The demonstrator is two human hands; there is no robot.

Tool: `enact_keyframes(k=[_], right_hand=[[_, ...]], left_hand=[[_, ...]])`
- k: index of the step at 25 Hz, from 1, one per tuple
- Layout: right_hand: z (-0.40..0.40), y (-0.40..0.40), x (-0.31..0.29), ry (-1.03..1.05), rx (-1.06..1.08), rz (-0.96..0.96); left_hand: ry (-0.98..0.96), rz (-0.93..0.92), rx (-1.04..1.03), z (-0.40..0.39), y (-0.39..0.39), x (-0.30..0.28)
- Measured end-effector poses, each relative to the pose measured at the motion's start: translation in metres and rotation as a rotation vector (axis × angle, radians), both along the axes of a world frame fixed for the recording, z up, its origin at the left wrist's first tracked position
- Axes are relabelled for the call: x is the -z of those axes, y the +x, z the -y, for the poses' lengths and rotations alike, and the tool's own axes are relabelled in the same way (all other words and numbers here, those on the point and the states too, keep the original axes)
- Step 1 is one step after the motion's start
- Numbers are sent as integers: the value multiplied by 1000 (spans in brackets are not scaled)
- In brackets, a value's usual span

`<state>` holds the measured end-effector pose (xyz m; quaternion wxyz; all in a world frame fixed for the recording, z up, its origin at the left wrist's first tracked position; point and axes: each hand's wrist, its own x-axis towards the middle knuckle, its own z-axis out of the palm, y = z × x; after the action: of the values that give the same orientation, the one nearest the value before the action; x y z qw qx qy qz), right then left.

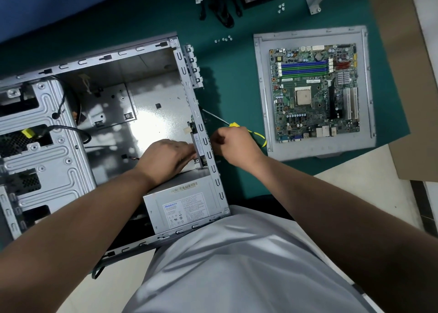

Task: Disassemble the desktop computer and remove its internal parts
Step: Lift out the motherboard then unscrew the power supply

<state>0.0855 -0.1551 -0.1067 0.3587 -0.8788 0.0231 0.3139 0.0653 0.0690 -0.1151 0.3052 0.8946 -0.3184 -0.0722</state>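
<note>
Leftmost, the stamped grey steel case lies open on the green worktop — ribbed panels, boxy power supply. Left hand reaches inside against the rear wall; its grip is hidden. Right hand — outside — grips a yellow-handled screwdriver. Rightward, the motherboard rests on a flat panel.

Bright, even indoor light falls from overhead. It throws a white glare patch on the bare grey metal floor of the open computer case, washing out detail there. Soft shadows lie on the dark green table mat just right of the case wall. Wide-angle distortion bows straight edges near the frame borders. The centre is fairly sharp; fine print on the silver boxed power supply is unreadable.
</note>
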Motion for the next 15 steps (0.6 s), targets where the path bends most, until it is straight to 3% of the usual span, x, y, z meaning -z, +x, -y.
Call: enact_keyframes(k=[4,7,12,15], right_hand=[[2,-9,6,10,-117,167],[2,-14,11,51,-59,206],[4,-18,13,251,264,-11],[7,-13,11,282,347,-77]], left_hand=[[-23,-15,7,0,1,-2],[-39,3,9,-1,1,-2],[-66,34,18,-1,0,1],[-81,56,26,-2,0,3]])
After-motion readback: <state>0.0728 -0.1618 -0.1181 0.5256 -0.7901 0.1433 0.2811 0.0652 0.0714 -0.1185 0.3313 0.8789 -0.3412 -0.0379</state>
